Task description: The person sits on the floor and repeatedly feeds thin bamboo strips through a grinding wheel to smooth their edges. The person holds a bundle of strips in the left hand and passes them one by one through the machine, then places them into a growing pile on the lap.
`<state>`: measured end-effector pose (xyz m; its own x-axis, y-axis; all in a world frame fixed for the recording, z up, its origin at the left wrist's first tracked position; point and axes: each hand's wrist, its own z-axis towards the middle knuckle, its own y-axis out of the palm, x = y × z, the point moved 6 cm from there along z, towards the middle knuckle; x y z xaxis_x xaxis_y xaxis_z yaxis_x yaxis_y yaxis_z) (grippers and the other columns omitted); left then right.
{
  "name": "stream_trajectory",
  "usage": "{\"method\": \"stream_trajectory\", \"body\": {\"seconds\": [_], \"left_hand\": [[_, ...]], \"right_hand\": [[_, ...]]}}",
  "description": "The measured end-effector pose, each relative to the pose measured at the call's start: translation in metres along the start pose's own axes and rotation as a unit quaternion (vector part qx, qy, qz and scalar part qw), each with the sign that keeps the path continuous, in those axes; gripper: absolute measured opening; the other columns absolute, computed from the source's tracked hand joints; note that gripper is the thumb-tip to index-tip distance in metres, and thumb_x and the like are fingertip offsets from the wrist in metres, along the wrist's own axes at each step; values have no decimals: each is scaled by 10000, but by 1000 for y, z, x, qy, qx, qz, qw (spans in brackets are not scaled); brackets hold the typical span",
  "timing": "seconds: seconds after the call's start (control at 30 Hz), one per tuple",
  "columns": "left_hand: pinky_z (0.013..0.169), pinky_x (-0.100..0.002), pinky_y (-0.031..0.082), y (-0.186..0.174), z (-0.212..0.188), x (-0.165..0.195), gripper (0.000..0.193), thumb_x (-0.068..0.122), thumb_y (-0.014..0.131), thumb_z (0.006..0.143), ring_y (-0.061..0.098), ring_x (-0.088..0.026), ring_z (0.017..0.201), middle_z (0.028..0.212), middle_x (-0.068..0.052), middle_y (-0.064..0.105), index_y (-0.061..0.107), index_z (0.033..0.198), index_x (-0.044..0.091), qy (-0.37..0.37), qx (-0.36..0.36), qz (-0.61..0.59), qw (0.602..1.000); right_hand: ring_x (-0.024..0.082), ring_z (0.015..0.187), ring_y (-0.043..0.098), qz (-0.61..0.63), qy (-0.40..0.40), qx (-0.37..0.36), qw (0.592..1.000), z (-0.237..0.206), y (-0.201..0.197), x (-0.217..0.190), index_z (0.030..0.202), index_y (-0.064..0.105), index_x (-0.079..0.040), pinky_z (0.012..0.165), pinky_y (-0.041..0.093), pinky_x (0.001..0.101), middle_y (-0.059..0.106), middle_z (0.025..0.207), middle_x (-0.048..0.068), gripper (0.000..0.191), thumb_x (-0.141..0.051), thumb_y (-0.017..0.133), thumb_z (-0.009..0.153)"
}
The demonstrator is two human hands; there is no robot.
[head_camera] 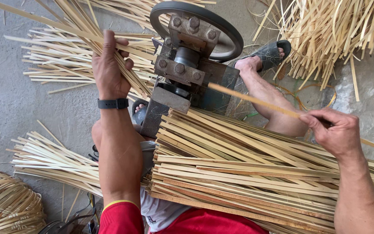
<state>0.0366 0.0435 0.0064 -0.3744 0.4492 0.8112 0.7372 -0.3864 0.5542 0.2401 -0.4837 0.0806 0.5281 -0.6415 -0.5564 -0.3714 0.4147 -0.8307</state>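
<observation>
Head view: bamboo strip (256,100) slanting machineward

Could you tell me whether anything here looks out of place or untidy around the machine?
Nothing looks damaged. The floor is littered with loose bamboo strips fanned at mixed angles. The right hand holds one strip slanting into the metal machine; the left hand grips thin slivers beyond it.

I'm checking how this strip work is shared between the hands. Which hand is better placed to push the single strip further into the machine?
The right hand, probably: it pinches the single bamboo strip whose tip points at the machine. The left hand is occupied gripping a bundle of thin strips on the far side.
</observation>
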Motion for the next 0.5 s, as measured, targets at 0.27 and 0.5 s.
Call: {"method": "stream_trajectory", "body": {"seconds": [0.27, 0.5], "left_hand": [[528, -276, 576, -22, 8, 7, 545, 491, 728, 908, 614, -146, 673, 745, -33, 548, 522, 1129, 38, 30, 40, -87, 995], [494, -235, 545, -10, 2, 4, 470, 406, 808, 908, 606, -104, 668, 919, -109, 741, 554, 1066, 43, 29, 19, 12, 999]], "right_hand": [[139, 849, 733, 18, -144, 11, 989, 35, 40, -70, 1082, 787, -93, 716, 624, 292, 773, 1010, 88, 131, -199, 760, 1010], [244, 880, 720, -42, -179, -38, 982, 8, 65, -110, 970, 799, -95, 699, 611, 358, 761, 978, 114, 216, -263, 834, 839]]}}
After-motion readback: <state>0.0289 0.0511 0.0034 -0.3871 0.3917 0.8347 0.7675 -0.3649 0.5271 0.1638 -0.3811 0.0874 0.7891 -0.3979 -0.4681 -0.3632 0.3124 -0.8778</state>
